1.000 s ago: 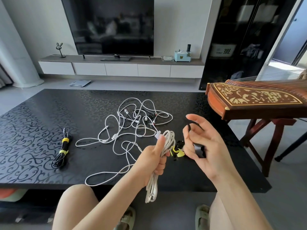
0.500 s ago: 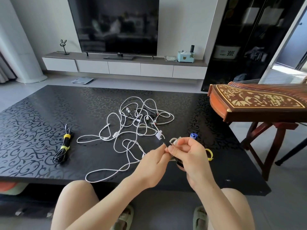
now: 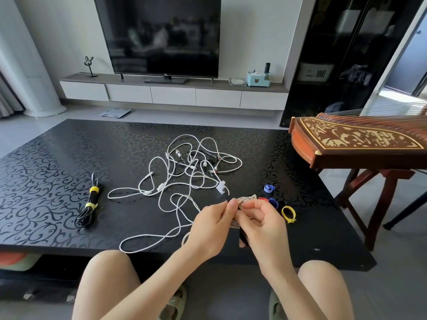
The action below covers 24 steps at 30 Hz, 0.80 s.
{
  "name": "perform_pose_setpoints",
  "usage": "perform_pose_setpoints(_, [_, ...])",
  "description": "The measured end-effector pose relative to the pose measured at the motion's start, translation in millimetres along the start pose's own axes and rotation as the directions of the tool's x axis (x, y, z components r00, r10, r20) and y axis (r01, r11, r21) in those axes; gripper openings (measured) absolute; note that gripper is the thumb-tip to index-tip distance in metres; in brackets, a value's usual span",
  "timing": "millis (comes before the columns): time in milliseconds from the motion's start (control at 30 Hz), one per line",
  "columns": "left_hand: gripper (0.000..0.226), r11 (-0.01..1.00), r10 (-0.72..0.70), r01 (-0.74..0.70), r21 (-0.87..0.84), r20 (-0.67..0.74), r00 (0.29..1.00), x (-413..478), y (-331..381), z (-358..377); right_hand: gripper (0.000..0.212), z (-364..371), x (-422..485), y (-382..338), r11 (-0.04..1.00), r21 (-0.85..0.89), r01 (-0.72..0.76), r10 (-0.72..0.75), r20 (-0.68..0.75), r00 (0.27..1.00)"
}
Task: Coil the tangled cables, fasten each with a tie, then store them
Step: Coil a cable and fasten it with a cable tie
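The left hand (image 3: 212,225) and right hand (image 3: 261,224) are pressed together above the near edge of the black scroll-patterned counter (image 3: 57,167). Both curl their fingers round a small coiled white cable (image 3: 246,199). A black strap (image 3: 243,239) shows beneath the right hand. Beyond the left hand sprawls a loose tangle of white cables (image 3: 184,176). Just right of the right hand lies a yellow loop tie (image 3: 288,214), with a rolled blue tie (image 3: 268,188) farther out. Well left of the left hand rests a black cable bundle with two yellow ties (image 3: 89,204). The logo on the black television (image 3: 161,31) is too small to read.

Tied cable bundle (image 3: 89,202) left on table (image 3: 46,158), tangled cables (image 3: 184,172) centre — loose ties (image 3: 280,204) right
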<state>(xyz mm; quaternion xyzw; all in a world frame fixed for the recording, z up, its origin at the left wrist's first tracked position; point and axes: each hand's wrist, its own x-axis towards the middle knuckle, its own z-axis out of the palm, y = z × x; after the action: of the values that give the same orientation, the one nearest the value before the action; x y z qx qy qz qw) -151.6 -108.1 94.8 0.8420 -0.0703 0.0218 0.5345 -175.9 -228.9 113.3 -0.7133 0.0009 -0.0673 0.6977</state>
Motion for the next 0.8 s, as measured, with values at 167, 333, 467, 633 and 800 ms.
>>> perform_pose_setpoints(167, [0.047, 0.988, 0.014, -0.002, 0.157, -0.074, 0.997, 4, 3, -3, 0.042, -2, -22, 2, 0.983, -0.134, 0.124, -0.124, 0.009, 0.992])
perform_pose_setpoints(333, [0.048, 0.965, 0.003, 0.039, 0.258, -0.164, 0.986, 11, 0, -10, 0.045, -4, -36, 4, 0.866, -0.431, 0.253, -0.349, -0.159, 0.923])
perform_pose_setpoints(467, [0.038, 0.967, 0.044, 0.000, 0.256, -0.168, 0.985, 12, 4, -11, 0.023, -11, -28, 11, 0.964, -0.248, -0.098, 0.090, -0.043, 0.995])
perform_pose_setpoints(633, [0.036, 0.982, 0.129, -0.110, 0.152, -0.121, 0.984, 9, 10, -16, 0.008, -21, -16, 23, 0.932, -0.359, -0.056, 0.086, 0.068, 0.994])
perform_pose_setpoints(800, [0.041, 0.958, 0.254, -0.247, 0.145, -0.034, 0.967, 2, 11, -20, 0.024, -40, 10, 18, 0.929, -0.356, 0.102, 0.008, 0.295, 0.956])
